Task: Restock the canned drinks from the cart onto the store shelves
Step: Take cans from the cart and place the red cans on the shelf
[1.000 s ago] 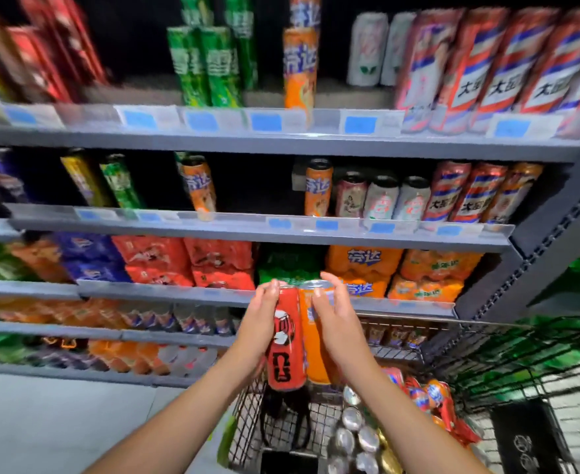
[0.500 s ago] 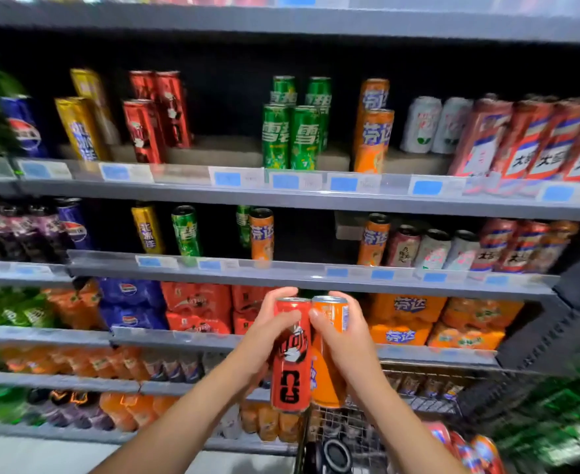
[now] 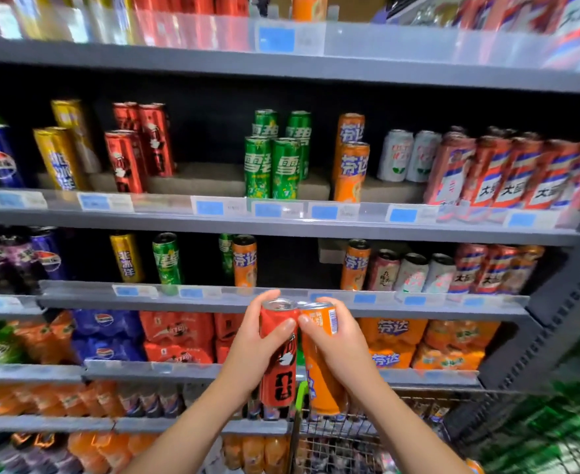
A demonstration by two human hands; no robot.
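Up at chest height before the shelves [image 3: 281, 230], left hand [image 3: 252, 347] wraps the red can [image 3: 279, 357], right hand [image 3: 338, 350] the orange can [image 3: 321, 371], side by side and touching. Smooth, stiff, likely full and weighty: grip mid-body, keep upright.

Both hands are rising together: the left hand [image 3: 247, 347] is lifting the red can [image 3: 279, 354] and the right hand [image 3: 336, 350] the orange can [image 3: 319, 364] up from over the cart [image 3: 343, 439], now reaching the level of the shelf edge [image 3: 213, 299] holding single cans.
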